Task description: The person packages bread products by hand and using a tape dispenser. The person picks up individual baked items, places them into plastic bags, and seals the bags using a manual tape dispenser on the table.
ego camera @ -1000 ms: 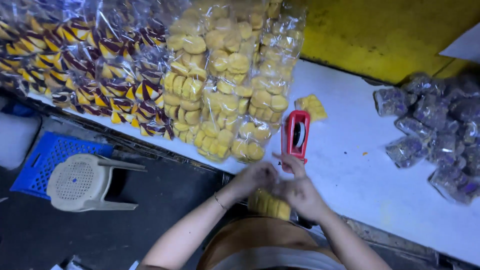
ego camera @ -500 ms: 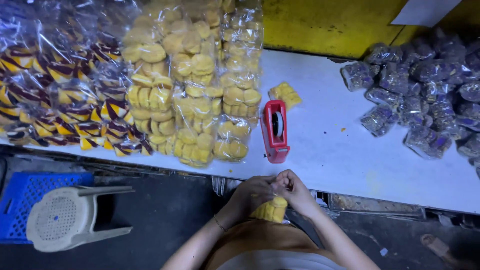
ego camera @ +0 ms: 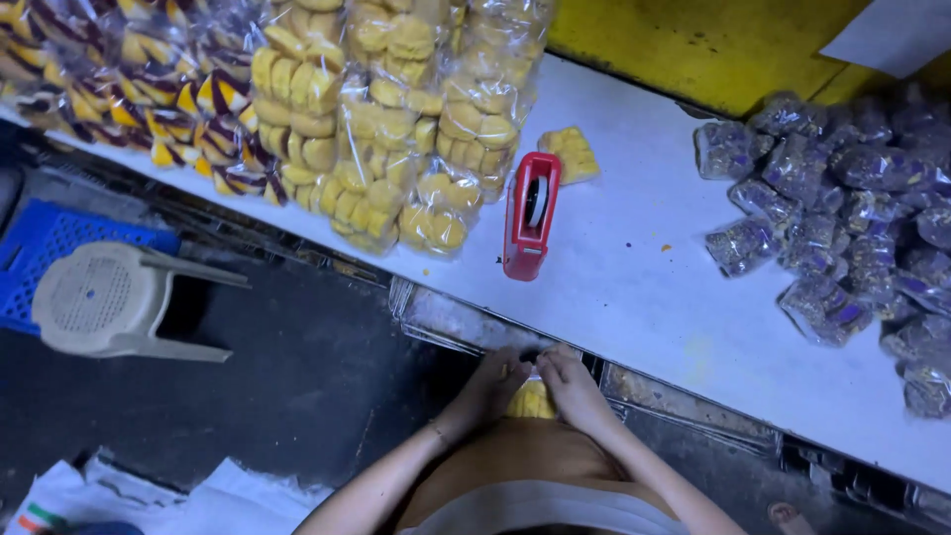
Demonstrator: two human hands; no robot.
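While both hands meet just below the table edge, a small clear plastic bag of yellow pieces (ego camera: pixel 531 400) sits between them, over my lap. My left hand (ego camera: pixel 492 384) pinches the top of the bag from its side, fingers curled narrow on the plastic. My right hand (ego camera: pixel 573 388) does the same from the other side, fingertips touching the left hand's at the bag's mouth. Most of the bag is hidden by the hands; only the yellow lower part shows.

Just above, the white table top (ego camera: pixel 634 287) runs diagonally across view. A red handheld tape dispenser (ego camera: pixel 530 215) lies on it, near its front edge. Just beyond the dispenser's far end, one small flat packet of yellow pieces (ego camera: pixel 569 154) lies alone. Left of the dispenser, tall clear bags stuffed with yellow rounded pieces (ego camera: pixel 386 119) lie in a row; further left, clear bags of yellow-and-purple pieces (ego camera: pixel 149 89). Far right, a heap of small clear bags with purple-grey contents (ego camera: pixel 842 218).

On the dark floor, left: a beige plastic stool (ego camera: pixel 104 302) tipped on its side, touching a blue plastic crate (ego camera: pixel 40 243).
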